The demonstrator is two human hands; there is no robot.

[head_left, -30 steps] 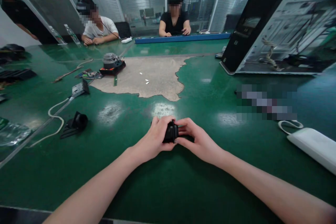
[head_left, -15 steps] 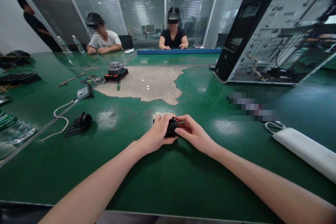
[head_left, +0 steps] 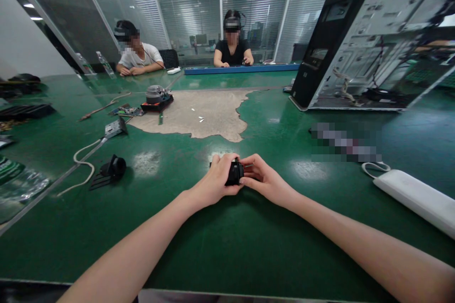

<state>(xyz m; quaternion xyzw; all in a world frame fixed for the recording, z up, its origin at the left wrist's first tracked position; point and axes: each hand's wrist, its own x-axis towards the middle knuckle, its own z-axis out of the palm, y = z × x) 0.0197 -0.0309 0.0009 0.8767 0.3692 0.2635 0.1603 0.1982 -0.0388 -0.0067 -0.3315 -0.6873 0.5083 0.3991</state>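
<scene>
A small black plastic part (head_left: 234, 173) lies between my hands, low over the green table (head_left: 227, 246). Its exact kind does not show, since fingers cover much of it. My left hand (head_left: 219, 177) is wrapped over its left side, thumb below and fingers on top. My right hand (head_left: 262, 179) grips the right end between thumb and fingertips. Left of my hands, a black bracket-like piece with a round end (head_left: 114, 166) rests on the table. Beyond it is a small metal box (head_left: 115, 128) with a pale cable (head_left: 88, 165).
An opened computer case (head_left: 330, 57) stands at the right, with a white power strip (head_left: 412, 194) nearer me. A grey fan-like unit (head_left: 156, 98) sits by the bare torn patch (head_left: 206, 113). A plastic bottle (head_left: 21, 175) lies left. Two people sit opposite behind a blue bar (head_left: 241, 70).
My hands stay on the black part, which now sits slightly farther right in view and looks a little turned. The standing person at far left is out of view. The camera has shifted slightly.
</scene>
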